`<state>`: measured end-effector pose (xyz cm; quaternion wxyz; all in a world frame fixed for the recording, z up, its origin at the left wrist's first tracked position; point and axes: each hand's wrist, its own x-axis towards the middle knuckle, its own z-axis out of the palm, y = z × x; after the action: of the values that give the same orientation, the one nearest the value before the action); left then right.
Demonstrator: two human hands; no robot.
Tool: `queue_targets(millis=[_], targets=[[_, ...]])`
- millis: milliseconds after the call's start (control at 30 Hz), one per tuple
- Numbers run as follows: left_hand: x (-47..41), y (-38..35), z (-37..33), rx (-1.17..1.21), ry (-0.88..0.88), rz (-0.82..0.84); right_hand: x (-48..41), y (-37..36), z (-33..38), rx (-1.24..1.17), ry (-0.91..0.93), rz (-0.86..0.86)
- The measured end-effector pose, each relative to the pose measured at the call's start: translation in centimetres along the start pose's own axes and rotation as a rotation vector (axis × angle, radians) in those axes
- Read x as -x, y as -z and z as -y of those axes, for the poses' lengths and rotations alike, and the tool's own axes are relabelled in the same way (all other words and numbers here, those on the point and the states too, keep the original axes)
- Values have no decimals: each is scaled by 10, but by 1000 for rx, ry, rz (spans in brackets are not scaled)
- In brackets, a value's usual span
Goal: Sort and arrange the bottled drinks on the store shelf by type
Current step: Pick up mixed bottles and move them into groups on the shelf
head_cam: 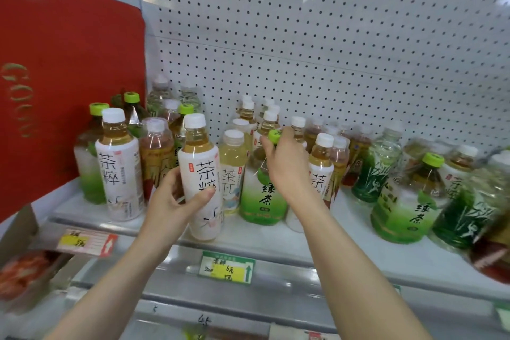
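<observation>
A white-labelled tea bottle [201, 174] is held near the front edge of the shelf [276, 232], its long axis close to upright, white cap uppermost and tilted slightly left; it is wrapped by the left hand [176, 199], thumb across the label. A green tea bottle [263, 188] stands upright just beside it; its green cap is pinched by the right hand [287, 165], which hides the neck. Bottles at far right are blurred; all appear to be smooth clear plastic, backed by a perforated panel [331, 36].

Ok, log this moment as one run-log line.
left hand: gripping white-label tea bottle at shelf front | right hand: on green cap of green tea bottle | sorting: unfinished, types mixed
</observation>
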<state>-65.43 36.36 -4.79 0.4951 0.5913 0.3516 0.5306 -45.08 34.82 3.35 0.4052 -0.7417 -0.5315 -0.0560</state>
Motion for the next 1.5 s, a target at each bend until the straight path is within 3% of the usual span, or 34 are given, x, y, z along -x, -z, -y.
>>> queue_targets(millis=[200,367,667,900,1067,1233,1500], targets=[[1,2,1,-6,-15,5,27,9,-6,-119,71,23],[4,1,1,-1,-34,8,43,9,-21,-136,-8,237],[6,3,-4,-16,-102,-47,81,20,-15,-172,180,5],[4,-48,-10,-112,-121,46,76,109,-31,-310,109,-24],[3,-99,4,-147,-86,108,73,143,-74,-169,-3,-155],[-3,-128,11,-239,-108,95,58,128,-119,9,-131,-134],[-10,-138,10,-356,-154,73,41,83,-141,11,-153,-119]])
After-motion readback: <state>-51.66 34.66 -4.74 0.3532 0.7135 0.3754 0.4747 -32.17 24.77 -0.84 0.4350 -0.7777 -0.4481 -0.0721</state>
